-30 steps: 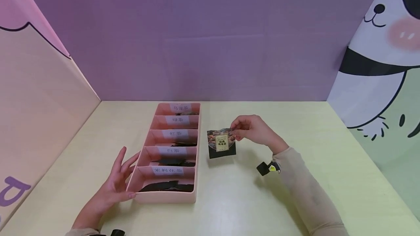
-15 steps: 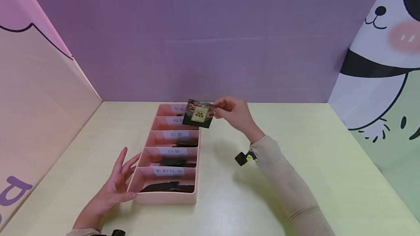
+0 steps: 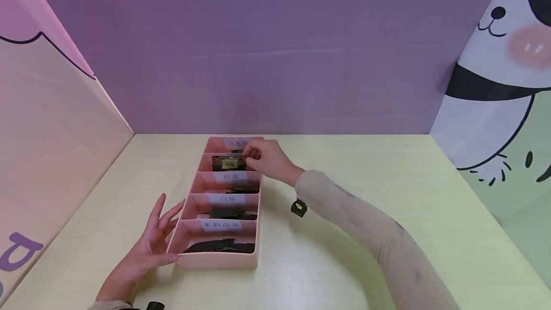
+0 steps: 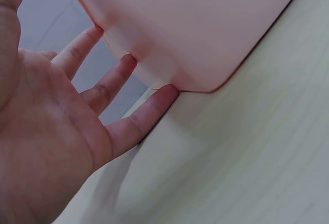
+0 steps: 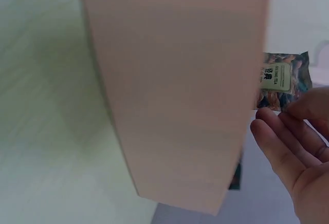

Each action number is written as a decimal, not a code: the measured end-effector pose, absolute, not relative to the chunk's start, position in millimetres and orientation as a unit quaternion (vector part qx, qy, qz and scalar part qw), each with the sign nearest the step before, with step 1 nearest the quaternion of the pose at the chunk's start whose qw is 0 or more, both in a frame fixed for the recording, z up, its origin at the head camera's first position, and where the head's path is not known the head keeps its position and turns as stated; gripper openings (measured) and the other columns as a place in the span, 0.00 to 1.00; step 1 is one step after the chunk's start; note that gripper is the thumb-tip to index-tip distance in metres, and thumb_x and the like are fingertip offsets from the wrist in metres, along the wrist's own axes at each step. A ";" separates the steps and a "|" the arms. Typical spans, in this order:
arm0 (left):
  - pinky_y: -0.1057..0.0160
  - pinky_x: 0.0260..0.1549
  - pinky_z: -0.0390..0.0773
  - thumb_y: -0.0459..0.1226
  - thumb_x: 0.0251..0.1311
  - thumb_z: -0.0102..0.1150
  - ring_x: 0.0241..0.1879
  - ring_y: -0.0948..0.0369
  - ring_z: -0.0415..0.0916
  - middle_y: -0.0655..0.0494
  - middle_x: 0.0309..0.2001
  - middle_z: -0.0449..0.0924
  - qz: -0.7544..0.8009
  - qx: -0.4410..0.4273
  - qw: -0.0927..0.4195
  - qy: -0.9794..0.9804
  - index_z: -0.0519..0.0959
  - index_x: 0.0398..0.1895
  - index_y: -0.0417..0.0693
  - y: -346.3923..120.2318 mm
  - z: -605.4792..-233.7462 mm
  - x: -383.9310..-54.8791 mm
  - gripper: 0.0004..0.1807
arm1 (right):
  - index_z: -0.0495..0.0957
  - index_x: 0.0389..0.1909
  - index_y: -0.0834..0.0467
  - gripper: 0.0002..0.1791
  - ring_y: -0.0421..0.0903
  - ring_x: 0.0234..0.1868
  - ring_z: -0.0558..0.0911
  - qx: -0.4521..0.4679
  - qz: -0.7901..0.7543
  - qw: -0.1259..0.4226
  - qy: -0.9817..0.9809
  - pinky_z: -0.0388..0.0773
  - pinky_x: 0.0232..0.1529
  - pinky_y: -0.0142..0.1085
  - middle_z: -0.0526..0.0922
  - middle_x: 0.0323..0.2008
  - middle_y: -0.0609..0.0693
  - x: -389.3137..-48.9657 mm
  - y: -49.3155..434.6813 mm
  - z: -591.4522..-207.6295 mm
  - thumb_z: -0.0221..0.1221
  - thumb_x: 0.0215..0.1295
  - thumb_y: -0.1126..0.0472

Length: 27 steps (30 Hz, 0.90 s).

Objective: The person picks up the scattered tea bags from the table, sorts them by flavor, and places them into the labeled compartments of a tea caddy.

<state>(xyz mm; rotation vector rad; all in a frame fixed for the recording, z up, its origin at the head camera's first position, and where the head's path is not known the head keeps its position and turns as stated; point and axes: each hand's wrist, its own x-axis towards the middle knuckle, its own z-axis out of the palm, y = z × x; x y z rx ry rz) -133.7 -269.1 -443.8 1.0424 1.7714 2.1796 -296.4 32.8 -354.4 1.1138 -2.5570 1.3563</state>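
A pink box (image 3: 217,261) with a row of labelled compartments stands on the table. My right hand (image 3: 269,159) pinches a tea bag packet (image 3: 229,162) by its right edge at the second compartment from the back. The packet's lower part is hidden inside that compartment; in the right wrist view its printed front (image 5: 277,75) reads "oolong tea", partly behind the box's side wall (image 5: 175,80). My left hand (image 3: 148,248) is spread at the box's near left corner, its fairly straight fingertips (image 4: 167,91) touching the outer wall and the thumb at the front edge.
Dark packets lie in the front compartment (image 3: 219,245), and more show in the white-labelled ones behind it. A purple wall (image 3: 280,61) rises behind the table (image 3: 344,252). Printed panels flank both sides, with a panda (image 3: 495,71) on the right one.
My right hand has carried the packet leftward from beside the box, over its back end, then lowered it into the second compartment from the back. My left hand stays at the box corner.
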 end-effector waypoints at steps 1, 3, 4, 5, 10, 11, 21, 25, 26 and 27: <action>0.64 0.60 0.69 0.15 0.55 0.57 0.71 0.65 0.55 0.62 0.78 0.48 0.725 0.349 0.073 0.589 0.21 0.78 0.58 -269.5 -444.1 -134.3 0.65 | 0.81 0.36 0.62 0.04 0.41 0.32 0.81 0.370 0.426 0.015 -0.825 0.77 0.36 0.27 0.84 0.33 0.51 -296.0 30.7 -356.0 0.60 0.63 0.71; 0.65 0.60 0.69 0.16 0.55 0.56 0.71 0.65 0.55 0.63 0.78 0.47 0.723 0.351 0.074 0.591 0.21 0.78 0.58 -270.9 -444.5 -135.1 0.65 | 0.81 0.35 0.62 0.03 0.41 0.33 0.81 0.393 0.406 0.006 -0.825 0.77 0.37 0.27 0.85 0.33 0.51 -294.9 26.6 -358.6 0.60 0.64 0.70; 0.65 0.59 0.69 0.16 0.55 0.57 0.71 0.65 0.56 0.63 0.78 0.48 0.722 0.350 0.073 0.593 0.21 0.78 0.58 -271.6 -444.7 -135.2 0.65 | 0.81 0.35 0.61 0.02 0.41 0.33 0.81 0.404 0.396 0.005 -0.825 0.76 0.38 0.26 0.85 0.33 0.51 -294.8 24.4 -360.0 0.60 0.64 0.70; 0.65 0.59 0.69 0.16 0.54 0.57 0.71 0.65 0.56 0.63 0.78 0.48 0.720 0.350 0.070 0.595 0.21 0.78 0.58 -272.3 -445.0 -135.3 0.65 | 0.81 0.35 0.61 0.02 0.41 0.33 0.81 0.415 0.385 0.004 -0.824 0.76 0.38 0.26 0.85 0.33 0.50 -294.6 22.3 -360.7 0.60 0.65 0.69; 0.65 0.59 0.69 0.15 0.54 0.56 0.71 0.65 0.56 0.62 0.78 0.48 0.720 0.355 0.065 0.592 0.21 0.78 0.56 -274.4 -445.6 -134.8 0.65 | 0.83 0.40 0.61 0.05 0.40 0.31 0.78 0.441 0.335 0.000 -0.833 0.74 0.38 0.24 0.86 0.35 0.50 -294.3 11.3 -361.2 0.60 0.68 0.66; 0.65 0.60 0.69 0.15 0.54 0.56 0.71 0.65 0.56 0.62 0.78 0.48 0.721 0.353 0.066 0.592 0.21 0.78 0.56 -274.4 -445.2 -134.2 0.65 | 0.83 0.41 0.61 0.05 0.40 0.31 0.79 0.443 0.325 -0.002 -0.836 0.74 0.38 0.24 0.86 0.36 0.51 -294.4 9.5 -361.3 0.60 0.68 0.66; 0.65 0.61 0.68 0.17 0.54 0.57 0.70 0.65 0.56 0.64 0.77 0.49 0.725 0.330 0.070 0.601 0.20 0.78 0.57 -272.4 -444.1 -130.5 0.65 | 0.86 0.48 0.55 0.12 0.47 0.50 0.74 0.453 0.147 0.051 -0.878 0.67 0.58 0.37 0.84 0.48 0.48 -292.8 5.5 -369.2 0.58 0.72 0.57; 0.65 0.60 0.68 0.17 0.54 0.57 0.70 0.66 0.56 0.65 0.77 0.49 0.720 0.326 0.067 0.609 0.21 0.78 0.58 -271.6 -443.6 -128.9 0.65 | 0.84 0.54 0.51 0.15 0.48 0.53 0.68 0.448 0.100 0.064 -0.886 0.67 0.55 0.38 0.77 0.54 0.51 -291.3 8.4 -374.7 0.56 0.72 0.53; 0.65 0.60 0.68 0.16 0.54 0.57 0.70 0.66 0.56 0.65 0.77 0.49 0.719 0.328 0.067 0.608 0.21 0.78 0.58 -271.9 -443.4 -128.6 0.65 | 0.83 0.55 0.51 0.16 0.49 0.53 0.67 0.447 0.098 0.061 -0.887 0.66 0.54 0.39 0.75 0.55 0.52 -290.7 9.4 -375.4 0.56 0.73 0.53; 0.65 0.60 0.68 0.15 0.53 0.55 0.70 0.65 0.55 0.64 0.78 0.48 0.719 0.333 0.068 0.607 0.21 0.78 0.57 -272.3 -443.1 -128.3 0.65 | 0.83 0.57 0.50 0.17 0.49 0.54 0.66 0.446 0.099 0.057 -0.888 0.66 0.54 0.40 0.74 0.56 0.53 -290.0 10.4 -375.5 0.55 0.73 0.52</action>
